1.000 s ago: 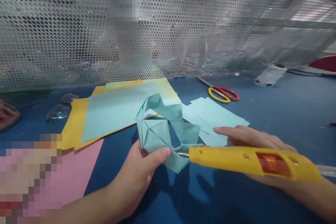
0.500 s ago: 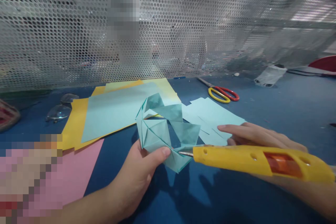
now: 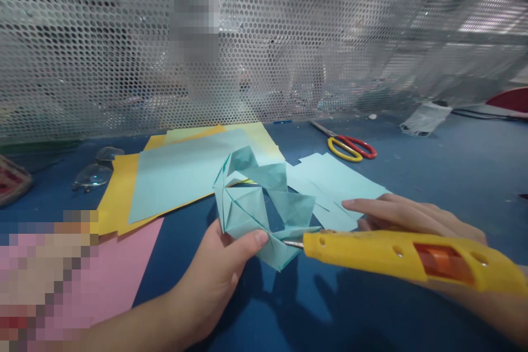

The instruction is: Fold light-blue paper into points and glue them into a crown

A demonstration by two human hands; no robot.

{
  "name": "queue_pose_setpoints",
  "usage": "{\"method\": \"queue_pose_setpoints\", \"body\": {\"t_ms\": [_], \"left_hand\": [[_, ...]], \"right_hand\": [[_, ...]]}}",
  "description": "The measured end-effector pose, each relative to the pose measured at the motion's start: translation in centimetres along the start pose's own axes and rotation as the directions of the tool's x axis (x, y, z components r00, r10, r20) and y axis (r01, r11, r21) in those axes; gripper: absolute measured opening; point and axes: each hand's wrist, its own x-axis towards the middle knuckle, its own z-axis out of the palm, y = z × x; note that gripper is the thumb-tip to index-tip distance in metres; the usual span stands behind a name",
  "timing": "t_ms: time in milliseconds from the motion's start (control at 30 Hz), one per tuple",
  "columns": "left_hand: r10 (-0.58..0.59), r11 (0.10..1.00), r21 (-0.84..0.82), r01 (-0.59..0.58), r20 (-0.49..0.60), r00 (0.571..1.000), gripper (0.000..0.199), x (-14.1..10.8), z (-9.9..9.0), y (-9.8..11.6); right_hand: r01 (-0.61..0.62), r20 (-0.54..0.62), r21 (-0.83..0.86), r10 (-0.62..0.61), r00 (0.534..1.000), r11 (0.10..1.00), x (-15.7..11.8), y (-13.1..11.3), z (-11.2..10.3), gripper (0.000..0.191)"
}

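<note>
The left hand (image 3: 214, 275) pinches a folded teal paper ring (image 3: 259, 203); the right hand (image 3: 412, 220) grips a yellow glue gun (image 3: 404, 258). Beyond them, coloured sheets (image 3: 173, 176) cover the blue bench (image 3: 433, 176) below perforated mesh (image 3: 289, 38).

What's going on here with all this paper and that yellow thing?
A person is working on a folded light-blue paper ring at a blue table. The left hand pinches the ring's near edge, thumb on top. The right hand holds a yellow glue gun, its metal tip right at the fold beside that thumb. Flat sheets of blue, yellow and pink paper lie behind and to the left, and scissors rest farther back by the perforated metal screen.
</note>
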Motion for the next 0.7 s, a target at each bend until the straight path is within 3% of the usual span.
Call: {"method": "queue_pose_setpoints", "body": {"t_ms": [100,467,700], "left_hand": [[-0.003,1.000,-0.001,0.003,0.008,1.000,0.012,0.1,-0.1,0.1],[-0.028,1.000,0.002,0.028,0.034,0.999,0.014,0.0,-0.5,0.2],[-0.004,0.999,-0.053,0.006,0.041,0.999,0.015,0.3,-0.4,0.0]], "right_hand": [[0.050,0.054,-0.002,-0.050,0.997,0.999,0.3,0.8,0.3,0.033],[-0.074,0.033,0.229,0.068,0.997,0.971,0.2,0.7,2.0,0.029],[-0.015,0.040,0.245,0.006,0.999,0.969,0.4,1.2,2.3,0.033]]}}
